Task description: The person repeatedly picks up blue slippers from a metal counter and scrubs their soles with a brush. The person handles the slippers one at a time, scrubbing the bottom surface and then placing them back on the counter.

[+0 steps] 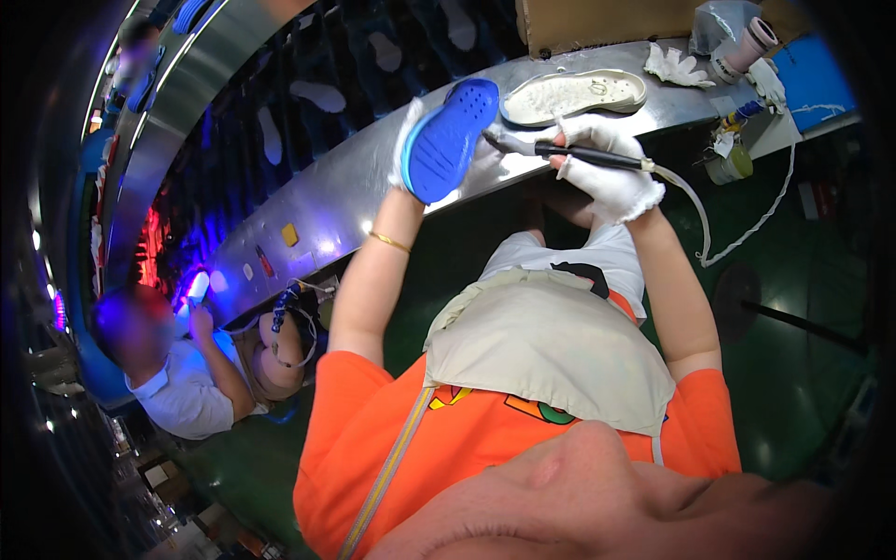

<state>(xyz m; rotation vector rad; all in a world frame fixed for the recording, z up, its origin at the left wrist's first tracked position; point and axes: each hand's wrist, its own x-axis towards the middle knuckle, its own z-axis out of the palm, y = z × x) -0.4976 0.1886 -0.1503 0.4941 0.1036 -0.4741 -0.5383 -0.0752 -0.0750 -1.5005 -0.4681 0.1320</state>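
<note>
The left hand (411, 140) is clamped around a blue shoe sole (448, 138), tilted up; the right hand (611, 163), just beside it, grips a black pen-like tool (588, 156) whose tip meets the sole's edge. Work on this sole looks underway; a white sole (574, 96) waits on the desk (373, 177) beyond.

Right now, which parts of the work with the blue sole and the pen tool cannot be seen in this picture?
- Head view: the left hand is mostly hidden behind the blue sole, so its grip is unclear.
- The tip of the pen tool in the right hand is too small to tell whether it touches the sole.
- The white sole on the metal bench: surface detail is blurred.
</note>
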